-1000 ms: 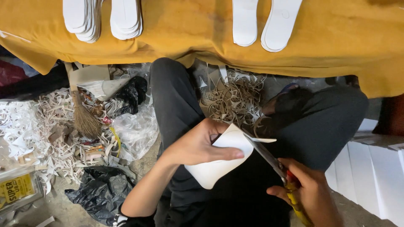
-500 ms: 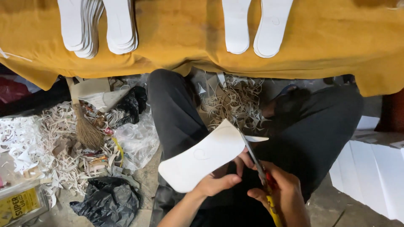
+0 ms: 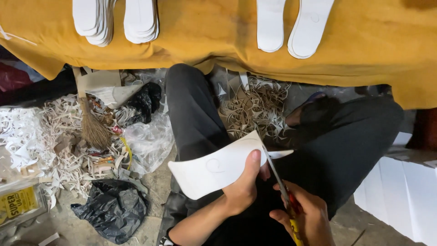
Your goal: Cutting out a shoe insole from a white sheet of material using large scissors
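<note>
My left hand holds a white sole-shaped sheet above my lap, thumb on top near its right end. My right hand grips scissors with red and yellow handles. The blades meet the sheet's right edge, where a thin white strip sticks out. Dark trousers lie beneath both hands.
A mustard cloth covers a surface ahead, with stacks of white cut soles and two single soles on it. Paper trimmings, a small broom, plastic bags and a white box stack surround my legs.
My left hand has turned the white sheet so its long end points left. The scissors moved along the sheet's right edge, and a thin strip has been cut free there.
</note>
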